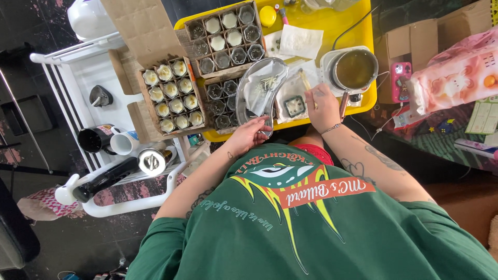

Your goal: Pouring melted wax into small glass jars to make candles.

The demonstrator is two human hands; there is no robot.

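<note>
My left hand (250,136) rests on the near rim of a metal kidney-shaped tray (244,98) that holds crumpled paper and several wicks. My right hand (322,106) grips a thin wooden stick (306,83) just beside a small glass jar (295,106) standing on white paper. Right of that hand, a saucepan of amber liquid (355,69) sits on a white hot plate. A cardboard box of jars filled with cream wax (174,96) lies at the left. Behind it, a second box (225,39) holds mostly empty jars. All of this stands on a yellow table (332,23).
A white cart (104,72) at the left carries mugs, a black cup and a metal lid. A pink-cased phone (400,80), cardboard boxes and a pink bag (459,72) lie to the right. A yellow lid (267,15) sits at the table's far side.
</note>
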